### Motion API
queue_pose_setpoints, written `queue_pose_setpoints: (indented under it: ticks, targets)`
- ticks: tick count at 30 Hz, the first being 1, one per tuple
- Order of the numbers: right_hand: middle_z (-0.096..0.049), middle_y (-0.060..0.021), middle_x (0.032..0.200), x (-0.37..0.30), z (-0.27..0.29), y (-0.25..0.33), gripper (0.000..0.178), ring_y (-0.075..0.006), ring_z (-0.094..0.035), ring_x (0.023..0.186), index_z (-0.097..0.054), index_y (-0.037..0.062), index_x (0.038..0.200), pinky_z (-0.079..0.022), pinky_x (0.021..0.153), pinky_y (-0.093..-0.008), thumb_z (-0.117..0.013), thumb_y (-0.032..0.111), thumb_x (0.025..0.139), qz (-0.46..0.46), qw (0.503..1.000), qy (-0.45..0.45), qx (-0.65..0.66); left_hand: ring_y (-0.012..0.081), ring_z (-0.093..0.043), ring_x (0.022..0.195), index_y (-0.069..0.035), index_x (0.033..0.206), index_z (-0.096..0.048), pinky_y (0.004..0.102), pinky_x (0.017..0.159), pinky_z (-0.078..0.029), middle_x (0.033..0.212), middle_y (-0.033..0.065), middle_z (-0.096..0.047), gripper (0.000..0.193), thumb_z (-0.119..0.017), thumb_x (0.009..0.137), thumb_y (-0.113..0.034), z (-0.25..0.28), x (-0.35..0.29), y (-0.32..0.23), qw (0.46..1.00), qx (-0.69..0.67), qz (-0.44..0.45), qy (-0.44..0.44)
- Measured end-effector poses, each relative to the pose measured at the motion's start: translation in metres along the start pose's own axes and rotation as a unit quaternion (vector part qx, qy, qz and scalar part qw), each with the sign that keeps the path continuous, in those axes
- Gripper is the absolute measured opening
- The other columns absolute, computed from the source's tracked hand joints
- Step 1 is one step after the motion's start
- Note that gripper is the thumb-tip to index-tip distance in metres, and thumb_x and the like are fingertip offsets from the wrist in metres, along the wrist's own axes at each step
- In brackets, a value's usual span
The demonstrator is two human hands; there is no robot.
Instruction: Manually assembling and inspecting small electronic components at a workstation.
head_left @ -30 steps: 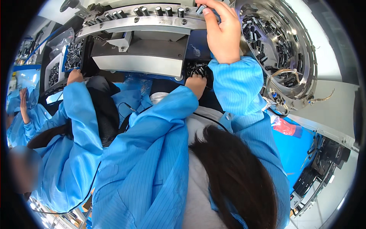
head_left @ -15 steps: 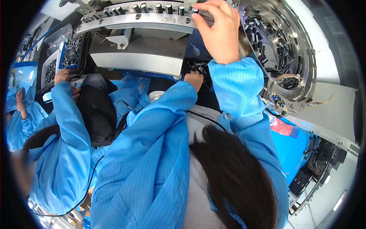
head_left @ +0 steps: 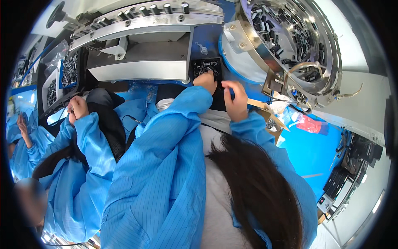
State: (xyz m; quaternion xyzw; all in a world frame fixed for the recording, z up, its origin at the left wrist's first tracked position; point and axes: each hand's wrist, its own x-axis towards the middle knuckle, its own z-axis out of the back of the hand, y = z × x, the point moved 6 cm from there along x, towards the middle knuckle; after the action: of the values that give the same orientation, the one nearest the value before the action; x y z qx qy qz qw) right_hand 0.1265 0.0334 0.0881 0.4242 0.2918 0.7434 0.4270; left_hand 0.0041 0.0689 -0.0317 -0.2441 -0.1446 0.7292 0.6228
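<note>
My left hand (head_left: 206, 81) reaches into a small black tray (head_left: 195, 64) of black cylindrical capacitors (head_left: 207, 65). Its fingers are curled among the parts, and what they grip is too hidden to make out. Beside the tray's near right corner is my right hand (head_left: 236, 101), its thumb and curved forefinger apart with nothing visible between them. Beyond both hands runs a metal rail (head_left: 166, 19), along which several black capacitors with silver ends (head_left: 167, 8) stand in a row.
A round metal feeder bowl (head_left: 265, 54) full of capacitors stands at the far right. Left of the tray is a metal machine housing (head_left: 141, 71). A co-worker's hands (head_left: 78, 108) are at the left, near a bin of small parts (head_left: 69, 72). An open cardboard box (head_left: 271, 124) lies right.
My right hand has come down from the rail's right end to beside the black tray. My left hand stays at the tray. The view has shifted, and the co-worker's hands have drawn together.
</note>
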Motion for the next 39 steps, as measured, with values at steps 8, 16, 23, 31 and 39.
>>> queue_pose_setpoints:
  ticks: [8,16,23,31,39]
  targets:
    - [-0.064,-0.0116,0.088,0.029,-0.027,-0.051,0.018,-0.0309,-0.059,0.083,-0.062,0.0039,0.096,-0.047,0.075,-0.0397,-0.058,-0.002,0.080,0.045,0.995,0.008,-0.087,0.0376,-0.058,0.097,-0.003,0.101,-0.064,0.0429,0.085,-0.048,0.103,0.0193,-0.061,0.026,-0.059,0.075,-0.003,-0.011,-0.005,0.002,0.971,-0.112,-0.193,0.081]
    - [-0.067,-0.0056,0.095,0.056,-0.065,-0.083,0.017,-0.0272,-0.058,0.096,-0.066,0.0096,0.096,-0.042,0.087,-0.0400,-0.061,0.008,0.080,0.073,0.964,0.169,-0.193,0.0340,-0.056,0.099,-0.006,0.111,-0.062,0.0425,0.090,-0.046,0.107,0.0141,-0.062,0.035,-0.067,0.077,-0.012,0.008,-0.011,-0.003,0.958,-0.036,-0.279,0.064]
    - [-0.065,-0.0041,0.085,0.057,-0.083,-0.084,0.017,-0.0232,-0.058,0.093,-0.070,0.0130,0.091,-0.039,0.089,-0.0408,-0.060,0.015,0.078,0.140,0.898,0.216,-0.358,0.0275,-0.057,0.095,-0.010,0.098,-0.060,0.0416,0.085,-0.047,0.099,0.0066,-0.062,0.023,-0.066,0.077,-0.016,0.044,-0.043,-0.018,0.949,0.121,-0.286,0.060]
    - [-0.063,-0.0064,0.091,0.046,-0.099,-0.079,0.016,-0.0245,-0.057,0.092,-0.070,0.0127,0.089,-0.038,0.091,-0.0428,-0.056,0.017,0.080,0.187,0.824,0.203,-0.495,0.0271,-0.057,0.094,-0.009,0.099,-0.059,0.0382,0.079,-0.049,0.094,0.0075,-0.060,0.021,-0.060,0.077,-0.010,0.059,-0.056,-0.011,0.944,0.143,-0.293,-0.042]
    - [-0.065,-0.0042,0.082,0.047,-0.112,-0.080,0.015,-0.0222,-0.061,0.086,-0.068,0.0150,0.087,-0.037,0.089,-0.0431,-0.055,0.016,0.081,0.193,0.815,0.227,-0.497,0.0348,-0.059,0.086,-0.003,0.095,-0.061,0.0407,0.076,-0.049,0.089,0.0141,-0.061,0.013,-0.059,0.081,-0.002,0.079,-0.081,0.029,0.964,-0.119,-0.232,-0.052]
